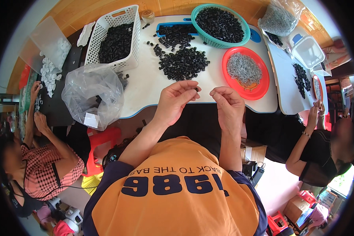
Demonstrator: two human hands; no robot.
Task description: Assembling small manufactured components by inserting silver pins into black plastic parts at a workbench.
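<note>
My left hand (176,100) is raised over the near edge of the white table (145,84), thumb and fingers pinched on a small black plastic piece (196,89). Just to its right, my right hand (229,105) is closed in a pinch; whatever sits between thumb and fingertip is too small to name. The hands are apart. Beyond them on the table lies a loose pile of small black plastic pieces (184,63). A round red plate (226,78) at the right holds many small grey metal pieces (244,67) that look like screws.
Black pieces fill a white perforated basket (134,47) and a green round basket (244,34); more lie around a blue tray (158,30). A clear plastic bag (92,96) hangs over the left table edge. Co-workers' hands work at left (41,121) and right (312,118).
</note>
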